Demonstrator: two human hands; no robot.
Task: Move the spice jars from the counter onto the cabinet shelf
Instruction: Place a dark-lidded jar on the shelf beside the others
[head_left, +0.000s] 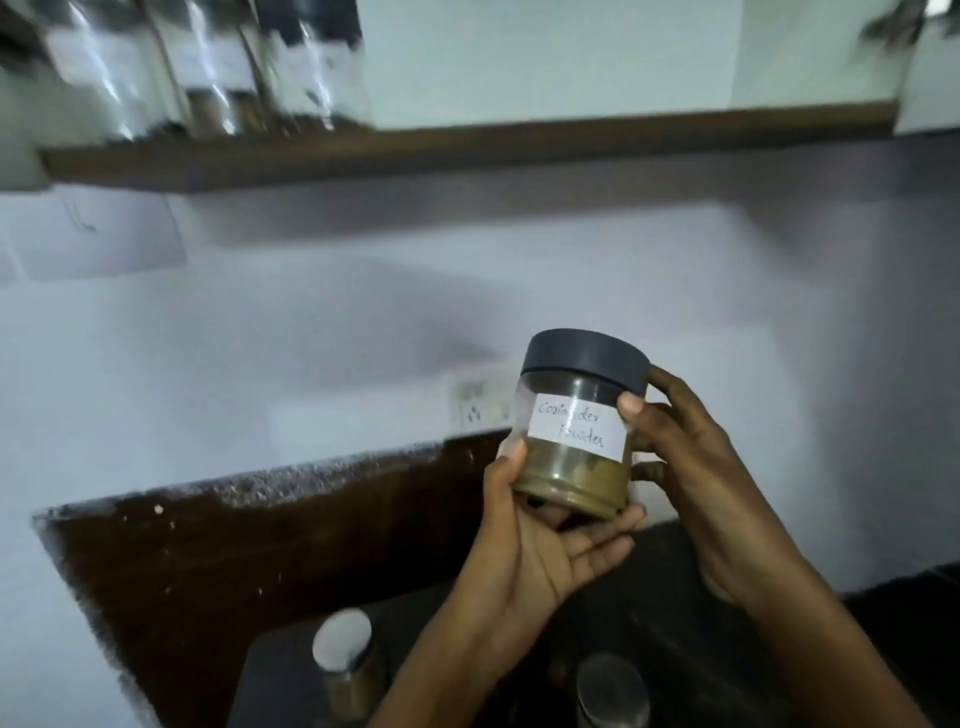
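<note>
A clear spice jar (571, 415) with a dark grey lid and a white label reading "Coriander Powder" is held up in front of the wall, tilted slightly. Greenish-brown powder fills its lower part. My left hand (540, 545) cups its base from below, thumb against the left side. My right hand (691, 462) grips its right side, thumb on the label and fingers behind. Up at the top left, several blurred jars (208, 73) with white labels stand on the brown cabinet shelf (467, 150). Two more jars (345, 660) with shiny lids stand on the dark counter (691, 623) below.
A pale wall fills the middle, with a socket (478, 405) just left of the held jar. A dark brown backsplash panel (208, 561) lies at the lower left. To the right of its jars the shelf shows bare wood. A second shiny-lidded jar (613, 691) sits at the bottom edge.
</note>
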